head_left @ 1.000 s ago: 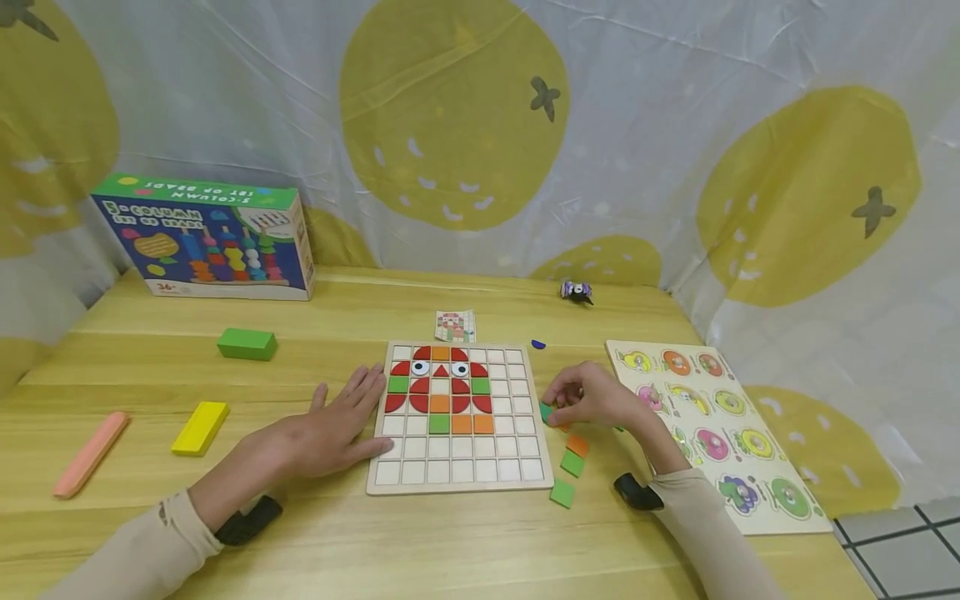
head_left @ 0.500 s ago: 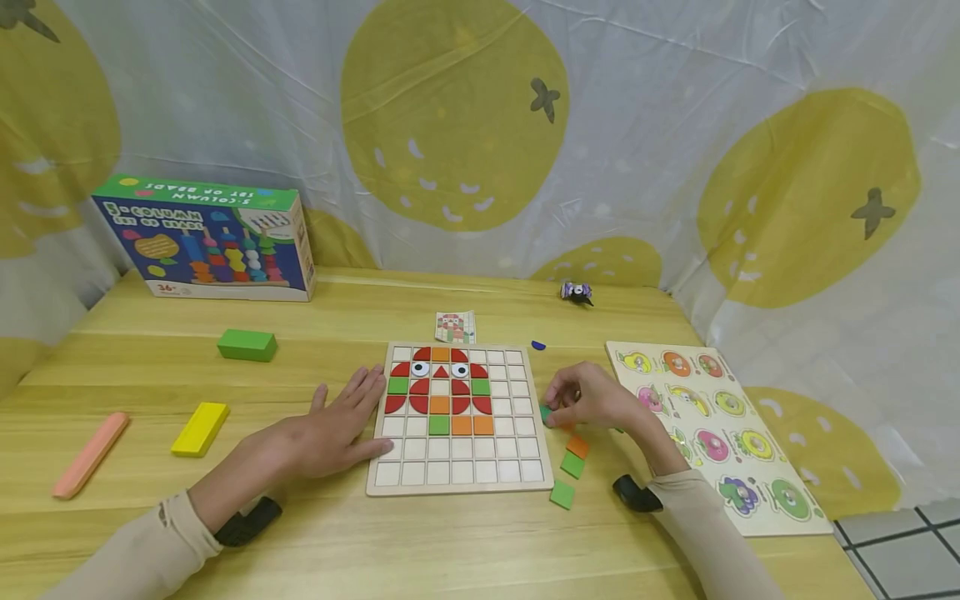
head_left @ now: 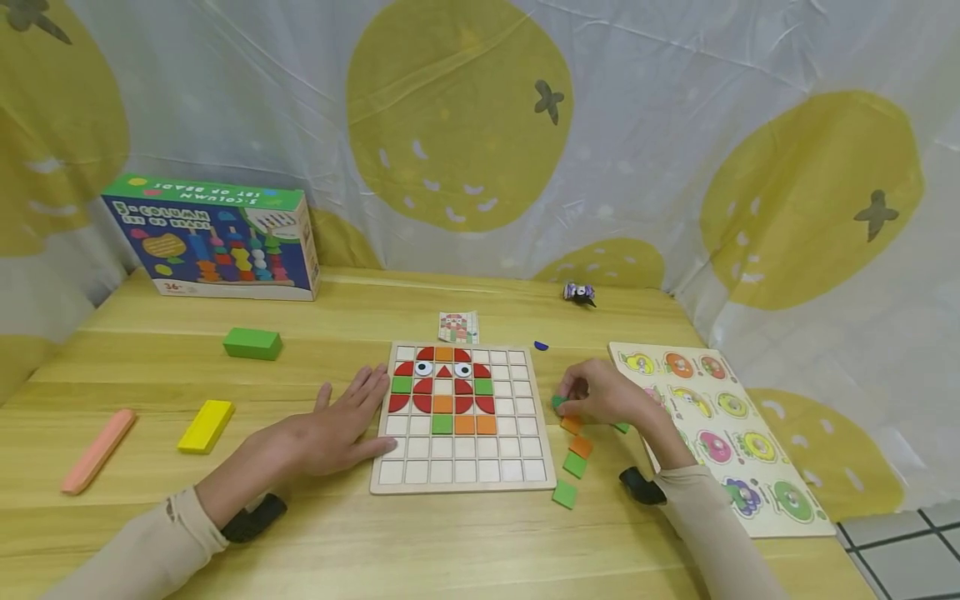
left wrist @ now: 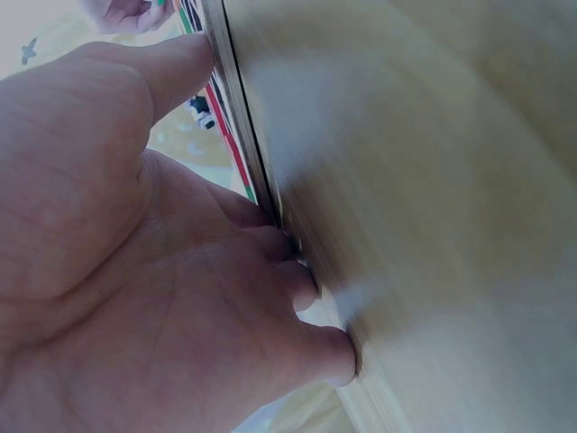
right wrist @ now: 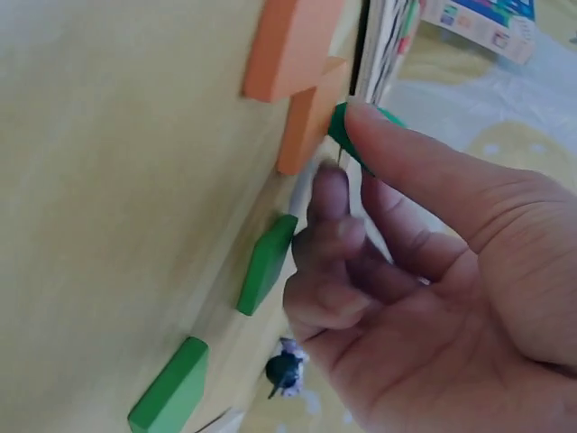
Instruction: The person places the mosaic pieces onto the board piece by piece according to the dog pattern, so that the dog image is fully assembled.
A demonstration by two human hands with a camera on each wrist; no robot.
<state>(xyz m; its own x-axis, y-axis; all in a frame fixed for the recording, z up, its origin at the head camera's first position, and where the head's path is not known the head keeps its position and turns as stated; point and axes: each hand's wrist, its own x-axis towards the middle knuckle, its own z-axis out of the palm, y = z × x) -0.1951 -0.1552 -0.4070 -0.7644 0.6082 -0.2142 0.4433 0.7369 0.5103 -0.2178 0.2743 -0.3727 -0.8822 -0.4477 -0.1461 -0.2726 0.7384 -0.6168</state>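
A wooden grid board (head_left: 512,448) lies on the table, with red, orange and green pieces and two eye pieces forming a face-like pattern. My left hand (head_left: 330,429) rests at its left edge, the thumb over the rim and the fingers spread along the side. Right of the board, my right hand (head_left: 603,393) pinches a small dark green piece (right wrist: 341,133) between thumb and forefinger; the fingers hide part of its outline. Beneath and near that hand lie orange tiles (head_left: 580,447) and light green tiles (head_left: 575,464).
A small pattern card (head_left: 458,327) lies behind the board, near a blue half-round piece (head_left: 541,345). A fruit puzzle board (head_left: 716,408) stands to the right. On the left are a bead-set box (head_left: 217,242), a green block (head_left: 252,343), a yellow block (head_left: 206,427) and a pink stick (head_left: 99,452).
My right hand has moved slightly right, away from the board's edge, with the dark green piece between its fingers. The left hand stays at the board. The head view has shifted a little.
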